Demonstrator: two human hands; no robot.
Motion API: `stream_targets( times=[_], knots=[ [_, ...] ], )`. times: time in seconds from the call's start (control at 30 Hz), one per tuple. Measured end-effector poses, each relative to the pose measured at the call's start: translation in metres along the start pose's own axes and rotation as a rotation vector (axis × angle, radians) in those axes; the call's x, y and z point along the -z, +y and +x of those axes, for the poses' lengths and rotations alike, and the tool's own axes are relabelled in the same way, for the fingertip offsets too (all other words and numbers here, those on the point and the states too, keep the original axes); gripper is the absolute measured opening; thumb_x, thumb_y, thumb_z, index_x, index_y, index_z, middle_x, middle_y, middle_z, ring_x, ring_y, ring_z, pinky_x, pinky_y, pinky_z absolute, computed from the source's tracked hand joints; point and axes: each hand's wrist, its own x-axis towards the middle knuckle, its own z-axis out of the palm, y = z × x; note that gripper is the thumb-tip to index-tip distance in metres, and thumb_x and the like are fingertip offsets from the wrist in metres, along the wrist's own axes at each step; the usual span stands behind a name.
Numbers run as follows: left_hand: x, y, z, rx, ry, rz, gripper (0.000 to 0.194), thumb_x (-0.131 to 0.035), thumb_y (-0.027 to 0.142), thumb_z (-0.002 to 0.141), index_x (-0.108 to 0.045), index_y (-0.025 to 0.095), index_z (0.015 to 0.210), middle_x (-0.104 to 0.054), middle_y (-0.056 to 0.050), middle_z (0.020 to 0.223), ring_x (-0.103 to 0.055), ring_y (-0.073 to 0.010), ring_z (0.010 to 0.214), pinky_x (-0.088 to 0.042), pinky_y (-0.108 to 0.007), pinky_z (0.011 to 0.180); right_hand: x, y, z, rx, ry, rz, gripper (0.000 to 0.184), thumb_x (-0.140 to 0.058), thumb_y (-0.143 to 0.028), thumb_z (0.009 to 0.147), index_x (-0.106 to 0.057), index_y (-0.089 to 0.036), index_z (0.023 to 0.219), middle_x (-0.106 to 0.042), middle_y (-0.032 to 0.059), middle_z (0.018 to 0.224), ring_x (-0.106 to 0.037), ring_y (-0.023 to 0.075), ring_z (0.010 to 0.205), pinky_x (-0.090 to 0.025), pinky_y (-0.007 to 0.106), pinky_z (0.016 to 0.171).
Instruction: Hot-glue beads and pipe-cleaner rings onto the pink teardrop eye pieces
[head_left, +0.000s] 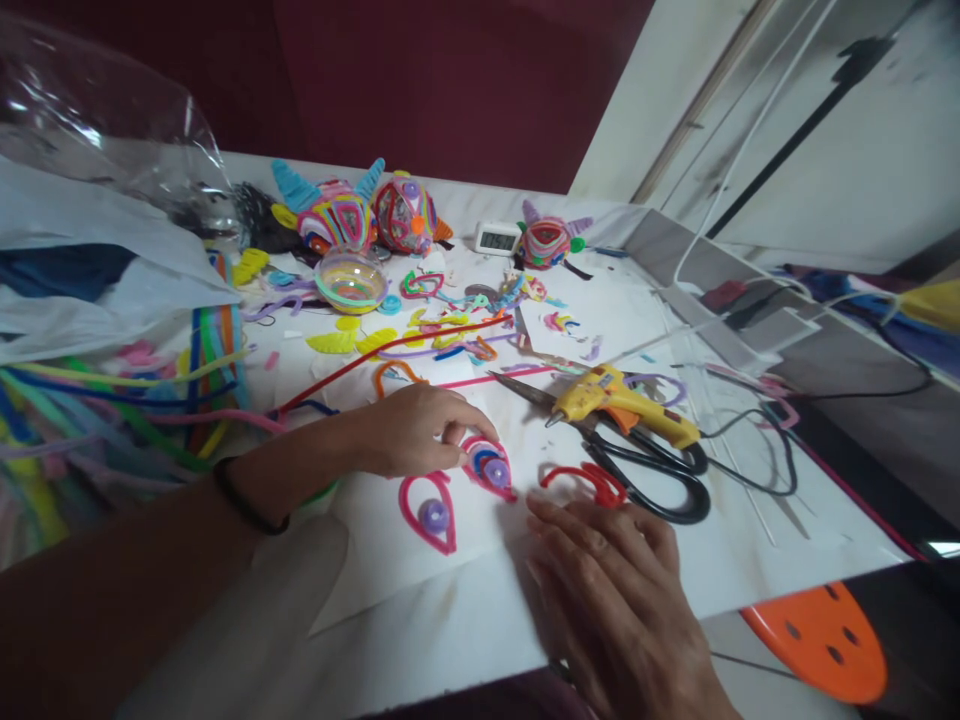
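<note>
My left hand (pixel 420 430) is bent over a pink pipe-cleaner teardrop (pixel 501 452), thumb and forefinger at its upper end. Blue strands and a purple button-like disc fill part of that teardrop. Beside it on white paper lies a second pink teardrop (pixel 405 505) with a purple disc (pixel 433 517) inside. My right hand (pixel 615 575) rests with fingers stretched out on the table, nearest to a curled red pipe cleaner (pixel 604 487). Its fingertips are close to the first teardrop's point.
A yellow glue gun (pixel 600 395) lies across black-handled scissors (pixel 667 485) at right. Behind are decorated balls (pixel 337 215), a clear bowl (pixel 351 285), a small digital clock (pixel 497 239) and coloured scraps. Loose pipe cleaners (pixel 97 430) and a plastic bag (pixel 97 230) occupy the left.
</note>
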Motion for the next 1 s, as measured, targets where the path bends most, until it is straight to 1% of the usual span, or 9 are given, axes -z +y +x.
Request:
stream_targets(
  times=[0.23,0.47,0.57,0.6,0.67,0.73,0.83,0.9,1.0],
  knots=[
    [0.003,0.002,-0.002,0.083,-0.033,-0.085,0.04,-0.06,0.013,0.074,-0.067,0.021,0.113,-0.058,0.005,0.069,-0.05,-0.0085,0.062,-0.036,-0.018,0.058,0.0,0.0,-0.006,0.015,-0.01,0.012,0.034,-0.052,-0.003,0.082,-0.059,-0.01,0.114,-0.067,0.014,0.117,-0.059,0.0244,0.103,-0.037,0.041,0.085],
    [0.003,-0.005,-0.003,0.056,0.016,-0.1,0.037,-0.058,0.016,0.075,-0.068,0.019,0.11,-0.057,0.004,0.067,-0.048,-0.0086,0.061,-0.036,-0.018,0.056,0.012,0.009,-0.002,-0.012,0.01,-0.011,0.03,-0.054,-0.006,0.083,-0.058,-0.014,0.113,-0.068,0.0117,0.106,-0.06,0.0246,0.097,-0.04,0.043,0.084],
    [0.003,-0.005,-0.003,0.035,0.085,-0.113,0.033,-0.058,0.015,0.074,-0.069,0.018,0.105,-0.059,0.004,0.067,-0.048,-0.0074,0.059,-0.035,-0.017,0.054,0.024,0.028,0.008,-0.089,0.059,-0.069,0.028,-0.055,-0.008,0.084,-0.058,-0.019,0.11,-0.066,0.0097,0.103,-0.061,0.0244,0.094,-0.044,0.041,0.081],
    [0.004,-0.004,-0.003,0.018,0.118,-0.105,0.032,-0.058,0.015,0.073,-0.07,0.018,0.103,-0.059,0.004,0.068,-0.049,-0.007,0.058,-0.036,-0.016,0.053,0.027,0.037,0.012,-0.113,0.046,-0.107,0.029,-0.056,-0.01,0.085,-0.057,-0.019,0.112,-0.066,0.0106,0.106,-0.061,0.0253,0.097,-0.045,0.041,0.081],
    [0.005,-0.001,-0.002,-0.024,0.182,-0.076,0.029,-0.058,0.014,0.073,-0.071,0.018,0.099,-0.061,0.004,0.071,-0.05,-0.0066,0.059,-0.037,-0.016,0.055,0.031,0.058,0.019,-0.126,0.108,-0.247,0.025,-0.059,-0.017,0.085,-0.059,-0.019,0.111,-0.066,0.0132,0.107,-0.061,0.0285,0.098,-0.046,0.043,0.082],
    [0.006,0.003,-0.002,-0.059,0.23,-0.045,0.026,-0.058,0.013,0.074,-0.071,0.017,0.096,-0.062,0.002,0.072,-0.051,-0.0069,0.059,-0.038,-0.016,0.055,0.034,0.08,0.024,-0.158,0.077,-0.346,0.023,-0.056,-0.023,0.088,-0.059,-0.019,0.11,-0.065,0.0145,0.109,-0.061,0.029,0.098,-0.047,0.044,0.08],
    [0.007,0.008,-0.001,-0.081,0.317,-0.008,0.021,-0.058,0.014,0.075,-0.072,0.015,0.091,-0.064,0.0,0.073,-0.053,-0.0081,0.061,-0.04,-0.017,0.057,0.038,0.107,0.027,-0.224,0.037,-0.468,0.029,-0.053,-0.032,0.09,-0.059,-0.017,0.114,-0.065,0.0162,0.114,-0.06,0.0324,0.104,-0.047,0.046,0.081],
    [0.008,0.009,-0.002,-0.081,0.379,-0.002,0.019,-0.059,0.016,0.075,-0.072,0.015,0.088,-0.066,0.0,0.073,-0.054,-0.0089,0.061,-0.041,-0.018,0.057,0.042,0.116,0.026,-0.236,0.02,-0.496,0.033,-0.05,-0.034,0.091,-0.059,-0.015,0.116,-0.065,0.0181,0.116,-0.059,0.0352,0.107,-0.046,0.048,0.08],
    [0.009,0.011,-0.002,-0.085,0.431,-0.018,0.017,-0.06,0.018,0.076,-0.072,0.016,0.087,-0.069,0.0,0.075,-0.058,-0.0098,0.063,-0.044,-0.018,0.058,0.048,0.116,0.025,-0.235,0.02,-0.512,0.034,-0.047,-0.035,0.092,-0.058,-0.015,0.117,-0.065,0.0189,0.117,-0.06,0.0363,0.108,-0.045,0.048,0.079]
  ],
)
